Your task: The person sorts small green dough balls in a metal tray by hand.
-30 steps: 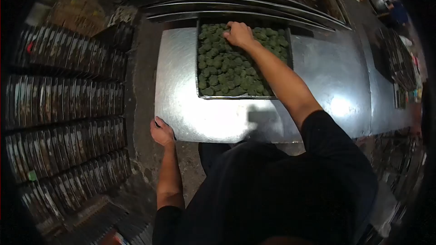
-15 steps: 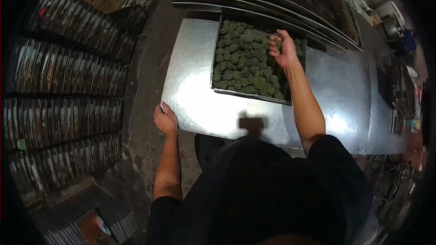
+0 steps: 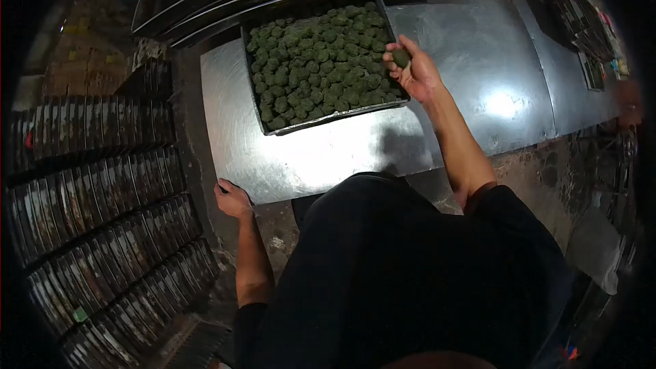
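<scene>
**One green lump (image 3: 402, 59) in your right hand (image 3: 415, 72), one tray (image 3: 335, 118) filled with many more**

You have two hands in view. Your right one, palm turned partly up at the tray's right side, holds a single lump, with its fingers curled narrowly around it. Your left hand (image 3: 234, 200) is at the near left corner of the counter (image 3: 273, 167); you cannot tell from here whether its fingers grip the edge or only rest against it.

Before you on the metal counter sits one shallow, straight-sided tray, turned slightly askew. The other lumps (image 3: 314, 68) lie in it, dozens of them, too crowded to count. They cover the tray's floor from wall to wall, pressing against one another and piled unevenly. Each is roundish, with a rough, knobbly, matt surface in dull dark green, and they look broadly alike in size. Toward the far left the surface looks a little paler. The piece between your fingers looks somewhat smoother than those, though your fingers cover part of it.

Beyond the tray, you have at least two large dark trays (image 3: 225, 1) with bright metal rims, their exact number hard to make out. To your left, four rows of upright, stained trays (image 3: 102, 195) stand close-packed, with one small green tag (image 3: 80, 314) among them.
</scene>
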`<act>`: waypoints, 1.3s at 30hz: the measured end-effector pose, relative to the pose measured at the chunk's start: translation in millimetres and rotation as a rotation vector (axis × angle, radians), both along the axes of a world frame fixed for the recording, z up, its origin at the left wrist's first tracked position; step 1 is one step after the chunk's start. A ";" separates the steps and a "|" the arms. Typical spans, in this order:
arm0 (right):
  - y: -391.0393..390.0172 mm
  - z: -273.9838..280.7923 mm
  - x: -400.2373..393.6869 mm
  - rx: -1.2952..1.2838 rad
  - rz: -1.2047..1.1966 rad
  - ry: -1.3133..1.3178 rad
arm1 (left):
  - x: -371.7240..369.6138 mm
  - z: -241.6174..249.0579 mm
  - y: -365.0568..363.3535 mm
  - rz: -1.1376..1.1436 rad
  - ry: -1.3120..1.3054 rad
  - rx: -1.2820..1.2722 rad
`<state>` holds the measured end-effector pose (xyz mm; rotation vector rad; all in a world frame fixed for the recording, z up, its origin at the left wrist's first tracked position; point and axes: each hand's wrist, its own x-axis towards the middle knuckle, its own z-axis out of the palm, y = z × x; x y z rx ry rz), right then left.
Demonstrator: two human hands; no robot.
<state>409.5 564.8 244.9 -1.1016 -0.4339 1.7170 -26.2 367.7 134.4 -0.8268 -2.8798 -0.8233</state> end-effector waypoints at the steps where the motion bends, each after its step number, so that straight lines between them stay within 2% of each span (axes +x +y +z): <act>1: -1.7 -0.5 1.2 -0.079 -0.034 0.084 | -2.1 -3.2 1.2 -0.006 0.002 -0.001; 2: -3.2 -0.1 2.0 -0.081 -0.035 0.086 | -4.3 -6.5 0.5 -0.004 -0.010 -0.002; 5: -13.2 5.9 1.6 0.067 -0.017 -0.255 | -4.1 -5.7 -2.5 0.005 -0.021 -0.006; 9: -19.4 14.8 -9.0 0.029 0.066 -0.202 | -7.9 -8.6 -1.4 0.004 -0.021 -0.002; 11: -21.1 37.5 -27.6 -0.028 -0.063 -0.079 | -4.8 -2.8 0.0 0.020 -0.029 0.006; 12: -17.5 16.7 -11.1 -0.012 0.046 0.008 | -2.5 -0.8 0.2 0.012 -0.037 0.008; 15: -15.4 -12.2 -3.3 -0.058 0.055 0.068 | -4.7 -1.4 0.6 0.024 -0.046 0.013; 16: -15.5 -13.9 6.3 0.001 0.181 -0.181 | -5.0 -0.6 -0.4 0.044 -0.051 0.018; 17: -14.4 -22.0 2.8 0.007 0.204 -0.188 | -5.1 -0.7 -0.9 0.022 -0.054 0.030; 19: -17.1 -16.2 -16.1 0.283 0.287 -1.328 | -5.5 -1.0 -2.6 0.026 -0.063 0.049; 20: -26.4 -9.1 -30.9 0.501 0.295 -1.627 | -6.8 -1.0 -2.6 0.019 -0.063 0.042; 21: -20.3 -10.3 -39.8 0.524 0.303 -1.629 | -8.4 -2.0 -1.6 0.010 -0.062 0.039; 23: -7.8 -16.3 -55.3 1.060 0.234 -1.504 | -10.4 -6.7 -1.0 0.033 -0.068 0.051; 24: 5.4 4.6 -70.7 0.954 0.323 -1.442 | -11.1 -9.0 -1.8 0.035 -0.069 0.049; 26: 45.4 11.0 -110.0 0.882 0.274 -1.247 | -8.9 -4.6 -0.3 0.066 -0.064 0.033; 28: 98.4 0.8 -154.1 0.905 0.361 -1.267 | -7.8 -4.1 1.1 0.091 -0.049 0.015; 30: 143.4 -15.0 -194.5 0.659 0.509 -1.551 | -10.1 -6.8 0.9 0.072 -0.032 0.019; 31: 160.9 -32.2 -206.5 0.676 0.513 -1.541 | -9.5 -6.4 0.9 0.086 -0.023 0.024; 32: 177.1 -53.7 -217.6 0.587 0.504 -1.649 | -8.8 -5.2 1.2 0.090 -0.036 0.015; 33: 181.6 -58.4 -228.9 0.491 0.495 -1.753 | -9.6 -5.4 1.0 0.093 -0.049 0.001; 35: 188.6 -69.4 -236.2 0.464 0.484 -1.727 | -13.0 -7.3 0.2 0.089 -0.009 0.010; 37: 182.1 -68.9 -228.1 0.487 0.450 -1.551 | -12.4 -9.9 0.1 0.088 -0.036 0.026; 38: 176.3 -69.2 -222.2 0.525 0.356 -1.550 | -13.5 -12.5 -1.4 0.071 -0.026 0.029; 39: 172.9 -71.2 -213.3 0.515 0.361 -1.559 | -13.6 -12.7 -1.8 0.066 -0.035 0.021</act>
